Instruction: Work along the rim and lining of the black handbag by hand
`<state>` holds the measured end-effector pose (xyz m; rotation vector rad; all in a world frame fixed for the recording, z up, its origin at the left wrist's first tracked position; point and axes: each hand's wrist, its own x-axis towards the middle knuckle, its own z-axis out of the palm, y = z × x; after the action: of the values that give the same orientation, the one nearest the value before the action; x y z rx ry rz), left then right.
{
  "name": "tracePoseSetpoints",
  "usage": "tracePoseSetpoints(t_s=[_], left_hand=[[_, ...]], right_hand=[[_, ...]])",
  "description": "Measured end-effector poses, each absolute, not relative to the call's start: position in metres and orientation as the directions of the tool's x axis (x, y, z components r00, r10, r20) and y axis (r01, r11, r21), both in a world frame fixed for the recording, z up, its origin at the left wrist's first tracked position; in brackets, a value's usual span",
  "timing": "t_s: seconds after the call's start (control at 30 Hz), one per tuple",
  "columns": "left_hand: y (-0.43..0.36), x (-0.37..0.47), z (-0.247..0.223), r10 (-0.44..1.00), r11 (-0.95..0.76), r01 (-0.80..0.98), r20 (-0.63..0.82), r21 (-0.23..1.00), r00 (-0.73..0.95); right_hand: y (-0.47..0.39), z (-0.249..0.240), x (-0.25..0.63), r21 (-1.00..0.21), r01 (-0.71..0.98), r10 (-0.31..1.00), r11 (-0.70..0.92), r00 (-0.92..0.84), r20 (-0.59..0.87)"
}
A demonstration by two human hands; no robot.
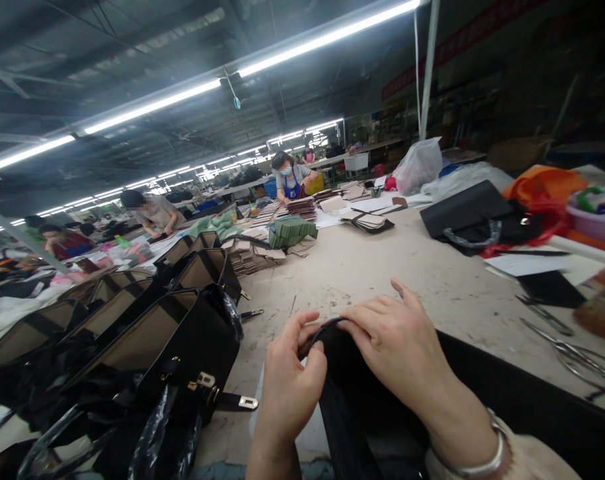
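Observation:
A black bag piece point(462, 373) stretches across the table in front of me, its curved upper edge raised between my hands. My left hand point(292, 373) pinches that edge between thumb and fingers. Beside it, my right hand point(392, 340) has its fingers bent over the same edge, with the thumb sticking up. The fingertips of the right hand are partly tucked behind the material. Below the hands the piece falls into dark folds, so its full shape is hidden.
Black handbags point(187, 353) with metal clasps crowd the left side. Scissors point(572, 353) lie at the right, near a black bag point(477, 213) and a purple basin point(595, 217). Green bundles point(292, 232) and stacked brown pieces point(255, 257) stand farther back. Several people work beyond.

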<state>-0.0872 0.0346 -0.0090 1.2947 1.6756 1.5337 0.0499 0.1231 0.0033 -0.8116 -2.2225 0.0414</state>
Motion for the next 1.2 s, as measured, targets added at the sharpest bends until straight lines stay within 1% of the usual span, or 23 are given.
tracePoseSetpoints(t_s=[0.13, 0.27, 0.37, 0.53, 0.73, 0.97, 1.2], left_hand=[[0.038, -0.086, -0.009, 0.877, -0.098, 0.272, 0.213, 0.957, -0.431], [0.041, -0.085, -0.011, 0.871, -0.098, 0.176, 0.17, 0.979, -0.462], [0.041, -0.084, -0.012, 0.864, -0.099, 0.171, 0.17, 0.98, -0.473], [0.041, -0.084, -0.011, 0.869, -0.098, 0.127, 0.147, 0.987, -0.472], [0.041, -0.084, -0.009, 0.866, -0.095, 0.149, 0.156, 0.984, -0.474], [0.04, -0.084, -0.01, 0.867, -0.087, 0.184, 0.166, 0.979, -0.47], [0.04, -0.084, -0.012, 0.866, -0.1, 0.151, 0.161, 0.983, -0.473]], right_hand=[[0.126, 0.002, 0.05, -0.267, 0.539, 0.56, 0.799, -0.508, 0.654], [0.132, 0.001, 0.055, -0.275, 0.482, 0.529, 0.832, -0.542, 0.653], [0.135, 0.003, 0.063, -0.281, 0.449, 0.514, 0.848, -0.57, 0.641], [0.135, 0.006, 0.074, -0.294, 0.516, 0.571, 0.804, -0.533, 0.625], [0.131, 0.006, 0.066, -0.275, 0.502, 0.549, 0.82, -0.552, 0.628], [0.129, 0.005, 0.058, -0.293, 0.519, 0.569, 0.803, -0.52, 0.637], [0.127, 0.006, 0.057, -0.291, 0.5, 0.557, 0.816, -0.545, 0.626]])
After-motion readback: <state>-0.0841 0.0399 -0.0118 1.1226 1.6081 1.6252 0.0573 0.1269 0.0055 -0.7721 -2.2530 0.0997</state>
